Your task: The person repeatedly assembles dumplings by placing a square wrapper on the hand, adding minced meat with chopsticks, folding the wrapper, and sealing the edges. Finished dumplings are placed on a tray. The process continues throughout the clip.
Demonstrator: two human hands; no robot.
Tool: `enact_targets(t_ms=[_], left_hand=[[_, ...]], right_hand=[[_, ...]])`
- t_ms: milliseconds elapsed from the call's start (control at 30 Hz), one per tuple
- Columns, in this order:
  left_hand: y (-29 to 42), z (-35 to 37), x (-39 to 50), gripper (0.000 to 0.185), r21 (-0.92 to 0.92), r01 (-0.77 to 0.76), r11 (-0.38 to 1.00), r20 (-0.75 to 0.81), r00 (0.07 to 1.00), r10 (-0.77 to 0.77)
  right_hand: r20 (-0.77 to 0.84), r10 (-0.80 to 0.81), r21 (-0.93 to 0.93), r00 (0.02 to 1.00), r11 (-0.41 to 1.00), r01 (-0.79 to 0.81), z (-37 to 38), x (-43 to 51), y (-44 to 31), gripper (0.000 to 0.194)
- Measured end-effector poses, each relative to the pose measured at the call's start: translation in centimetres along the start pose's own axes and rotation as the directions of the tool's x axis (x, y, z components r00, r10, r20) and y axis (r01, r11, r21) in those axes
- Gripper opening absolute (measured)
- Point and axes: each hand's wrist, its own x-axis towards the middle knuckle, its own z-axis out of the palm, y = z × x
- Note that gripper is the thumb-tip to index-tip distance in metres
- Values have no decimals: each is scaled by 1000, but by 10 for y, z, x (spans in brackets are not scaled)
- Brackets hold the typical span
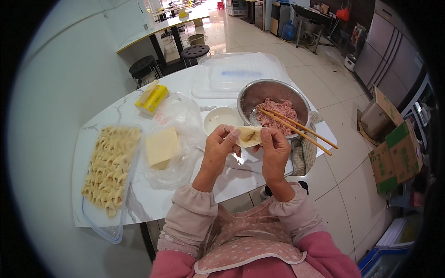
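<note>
Between my hands, above the table's near edge, a folded dough wrapper [249, 136] is held by its two ends. My left hand [222, 142] pinches its left end and my right hand [274, 144] its right end. Just beyond, a steel bowl [247, 95] holds minced meat [281, 111], with wooden chopsticks [295, 127] resting across its rim. A white bowl [222, 118] of clear liquid stands behind my left hand. Left of it a stack of square wrappers [162, 146] lies on a plastic bag [184, 114]. Rows of folded dumplings [109, 166] fill much of a clear tray at the far left.
A clear plastic container [240, 74] lies at the table's far side, and a yellow tissue pack [153, 99] at the back left. A folded cloth [304, 158] hangs over the right edge, partly under the steel bowl. Stools [194, 51] and cardboard boxes [396, 156] stand on the floor.
</note>
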Motion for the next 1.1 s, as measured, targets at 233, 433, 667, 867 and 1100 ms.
enact_targets(t_ms=[233,433,667,867,1100], left_hand=[[-1,-3,1,19,25,39,999,55,998,-40],[0,0,0,22,-73,45,996,2,999,-45],[1,3,0,20,-13,-76,997,-34,997,76],[0,3,-2,21,-75,-16,997,-8,1000,16],[-3,1,-1,17,-247,-13,969,-4,1000,12]], right_hand=[[-7,1,-8,1000,1000,-1,1,0,0,21],[-6,51,86,999,995,-50,0,1,-1,20],[83,82,107,993,990,-91,4,-3,-5,24],[111,70,79,991,994,-79,5,-4,-5,25],[145,48,81,988,995,-60,4,-5,-4,27]])
